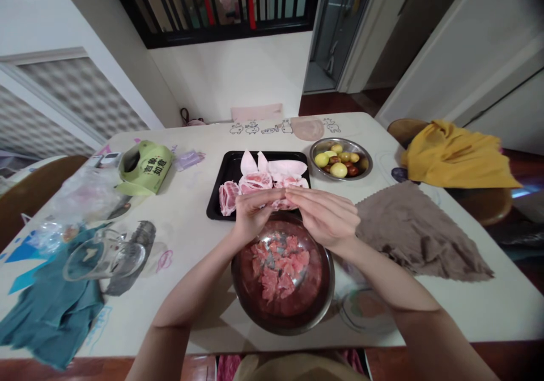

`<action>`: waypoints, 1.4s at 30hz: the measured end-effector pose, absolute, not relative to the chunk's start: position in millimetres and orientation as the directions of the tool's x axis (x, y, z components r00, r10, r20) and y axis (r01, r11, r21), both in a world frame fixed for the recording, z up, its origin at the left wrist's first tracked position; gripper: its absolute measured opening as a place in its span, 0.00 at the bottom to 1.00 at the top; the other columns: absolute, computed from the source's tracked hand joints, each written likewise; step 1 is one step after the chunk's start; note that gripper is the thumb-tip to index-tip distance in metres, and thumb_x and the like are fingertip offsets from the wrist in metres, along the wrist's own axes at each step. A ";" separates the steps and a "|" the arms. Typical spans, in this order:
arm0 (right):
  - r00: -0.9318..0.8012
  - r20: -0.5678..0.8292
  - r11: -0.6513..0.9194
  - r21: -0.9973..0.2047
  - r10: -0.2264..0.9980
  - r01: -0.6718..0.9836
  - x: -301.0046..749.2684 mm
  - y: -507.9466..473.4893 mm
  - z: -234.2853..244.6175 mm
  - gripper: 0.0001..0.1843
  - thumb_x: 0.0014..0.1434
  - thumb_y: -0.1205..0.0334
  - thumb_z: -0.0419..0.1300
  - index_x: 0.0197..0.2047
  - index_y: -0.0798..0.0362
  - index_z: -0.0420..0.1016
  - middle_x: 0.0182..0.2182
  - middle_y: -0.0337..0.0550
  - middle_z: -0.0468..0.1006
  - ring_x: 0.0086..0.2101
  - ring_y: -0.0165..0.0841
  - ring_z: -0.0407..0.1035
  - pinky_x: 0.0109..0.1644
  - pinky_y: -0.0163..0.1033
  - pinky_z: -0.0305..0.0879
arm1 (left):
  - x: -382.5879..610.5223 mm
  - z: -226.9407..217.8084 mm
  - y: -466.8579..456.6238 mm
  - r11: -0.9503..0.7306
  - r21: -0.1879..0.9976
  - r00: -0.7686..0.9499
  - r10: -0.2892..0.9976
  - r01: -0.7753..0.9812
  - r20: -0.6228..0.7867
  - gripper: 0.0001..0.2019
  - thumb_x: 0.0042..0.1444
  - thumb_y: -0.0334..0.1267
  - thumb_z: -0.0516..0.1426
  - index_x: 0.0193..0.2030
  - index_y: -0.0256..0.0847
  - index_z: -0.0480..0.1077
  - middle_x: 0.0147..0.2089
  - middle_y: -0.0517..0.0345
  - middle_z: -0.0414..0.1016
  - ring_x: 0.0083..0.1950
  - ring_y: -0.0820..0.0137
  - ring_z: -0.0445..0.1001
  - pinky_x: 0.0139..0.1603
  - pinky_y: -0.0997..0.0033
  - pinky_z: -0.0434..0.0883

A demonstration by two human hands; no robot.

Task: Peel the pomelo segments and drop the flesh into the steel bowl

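My left hand (256, 211) and my right hand (323, 214) meet above the steel bowl's far rim, fingertips touching and fingers curled inward. What they hold, if anything, is hidden behind the fingers. Torn pieces of pink pomelo flesh (278, 270) lie in the large steel bowl (283, 325) below my hands. Just beyond, a black tray (229, 168) carries pomelo segments (255, 182) and pale, thick pieces of peel (287, 169). My hands cover part of the tray's near right side.
A steel bowl of small green and brown fruit (339, 169) stands back right. Right lies a brown cloth (420, 228); a yellow cloth (459, 154) drapes a chair. Left are a glass pitcher (106, 256), a teal cloth (55, 296), plastic bags (85, 191) and a green paper item (147, 168).
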State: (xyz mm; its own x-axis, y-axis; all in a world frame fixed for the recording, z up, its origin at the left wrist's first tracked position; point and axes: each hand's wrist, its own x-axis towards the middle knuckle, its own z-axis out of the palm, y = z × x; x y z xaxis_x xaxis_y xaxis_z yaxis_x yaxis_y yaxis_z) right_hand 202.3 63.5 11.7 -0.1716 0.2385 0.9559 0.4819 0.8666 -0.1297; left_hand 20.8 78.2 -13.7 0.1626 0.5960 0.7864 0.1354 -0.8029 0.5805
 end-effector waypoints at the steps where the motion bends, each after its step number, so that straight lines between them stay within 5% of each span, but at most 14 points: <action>1: -0.146 0.955 0.855 -0.154 0.257 0.495 202.4 64.2 11.0 0.21 0.64 0.77 0.58 0.53 0.46 0.82 0.43 0.38 0.87 0.41 0.34 0.83 0.45 0.37 0.84 | 20.5 -14.4 78.6 -0.800 0.588 0.165 0.600 0.122 0.783 0.11 0.63 0.28 0.60 0.48 0.43 0.83 0.46 0.53 0.86 0.47 0.65 0.86 0.51 0.68 0.83; 6: -0.093 0.943 0.833 -0.232 0.318 0.502 202.3 68.5 7.2 0.21 0.64 0.75 0.60 0.53 0.43 0.82 0.42 0.37 0.87 0.38 0.34 0.84 0.42 0.37 0.84 | 20.4 -17.0 82.0 -0.704 0.706 0.138 0.708 0.071 0.692 0.09 0.61 0.32 0.63 0.46 0.44 0.83 0.45 0.54 0.86 0.46 0.64 0.86 0.51 0.65 0.83; 13: -0.020 0.874 0.787 -0.428 0.486 0.444 200.1 79.2 5.1 0.17 0.64 0.74 0.60 0.46 0.45 0.85 0.37 0.37 0.87 0.36 0.32 0.83 0.40 0.37 0.82 | 18.6 -14.7 93.8 -0.458 0.889 0.180 0.873 -0.020 0.454 0.13 0.48 0.42 0.73 0.39 0.40 0.82 0.33 0.55 0.85 0.35 0.64 0.85 0.37 0.68 0.83; 19: -0.021 0.877 0.803 -0.430 0.481 0.412 194.8 80.5 3.7 0.13 0.63 0.72 0.64 0.44 0.46 0.85 0.36 0.39 0.87 0.35 0.33 0.83 0.42 0.39 0.81 | 31.6 -20.2 89.9 -0.321 0.911 0.226 0.897 -0.258 0.380 0.22 0.43 0.42 0.75 0.45 0.40 0.78 0.42 0.53 0.86 0.40 0.67 0.84 0.43 0.66 0.83; 28: -0.129 0.878 0.811 -0.359 0.461 0.462 200.7 79.3 0.2 0.17 0.65 0.74 0.57 0.46 0.47 0.84 0.38 0.38 0.87 0.36 0.31 0.83 0.40 0.35 0.80 | 28.2 -5.7 77.4 -0.479 0.866 0.190 0.872 0.145 0.450 0.13 0.50 0.46 0.72 0.35 0.39 0.83 0.33 0.55 0.85 0.31 0.68 0.80 0.33 0.71 0.77; 37: -0.122 0.892 0.802 -0.321 0.435 0.504 201.4 70.2 3.2 0.21 0.64 0.76 0.55 0.49 0.44 0.84 0.37 0.36 0.87 0.35 0.30 0.82 0.38 0.33 0.80 | 21.6 6.2 73.5 -0.573 0.793 0.257 0.814 0.206 0.521 0.13 0.53 0.47 0.70 0.38 0.40 0.84 0.37 0.53 0.86 0.35 0.63 0.84 0.38 0.68 0.79; 42: -0.202 0.892 0.834 -0.269 0.404 0.481 197.7 76.7 -9.6 0.19 0.65 0.75 0.54 0.47 0.48 0.83 0.39 0.38 0.87 0.37 0.29 0.82 0.40 0.32 0.79 | 4.2 19.3 79.3 -0.581 0.754 0.427 0.792 0.306 0.437 0.11 0.52 0.44 0.71 0.39 0.41 0.85 0.32 0.53 0.86 0.30 0.66 0.81 0.32 0.72 0.75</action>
